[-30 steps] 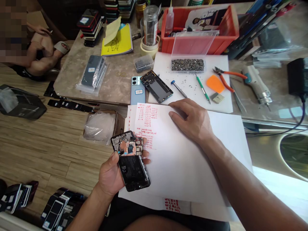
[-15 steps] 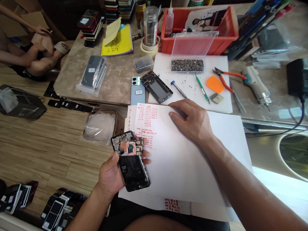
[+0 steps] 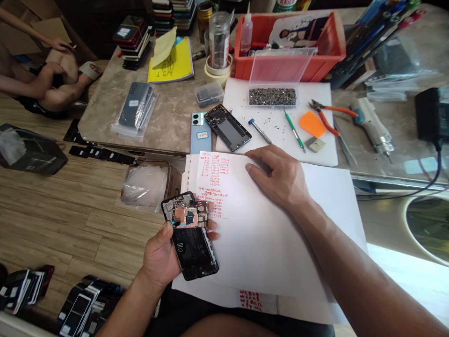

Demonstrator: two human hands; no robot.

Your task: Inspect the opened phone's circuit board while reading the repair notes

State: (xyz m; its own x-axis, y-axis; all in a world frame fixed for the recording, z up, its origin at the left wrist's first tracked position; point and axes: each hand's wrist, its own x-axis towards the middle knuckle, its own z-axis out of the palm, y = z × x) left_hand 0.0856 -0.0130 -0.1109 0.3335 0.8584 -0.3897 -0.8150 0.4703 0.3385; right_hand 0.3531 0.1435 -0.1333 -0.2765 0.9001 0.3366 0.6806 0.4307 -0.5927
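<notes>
My left hand (image 3: 162, 255) is closed around an opened phone (image 3: 194, 255), its thumb on one edge and fingertips showing at the other. Across the phone's upper part lies a copper-coloured circuit board (image 3: 190, 215), set at an angle to the frame; the black battery shows below it. My right hand (image 3: 280, 175) rests on a large white paper sheet (image 3: 259, 248) with red handwriting, fingers stretched out and nothing in them. Just beyond it are a detached phone back cover (image 3: 228, 127), a blue-capped screwdriver (image 3: 259, 131) and a blue phone (image 3: 201, 133) with a label.
A white mat (image 3: 242, 93) bears a clear box of screws (image 3: 272, 97), a green screwdriver (image 3: 294, 131), orange-handled pliers (image 3: 328, 117) and loose screws. Behind stands a red bin (image 3: 291, 68); an electric screwdriver (image 3: 373, 126) lies right. Another person (image 3: 52, 75) sits at the far left.
The view has shifted very slightly. Both hands, the phone and the circuit board keep their places.
</notes>
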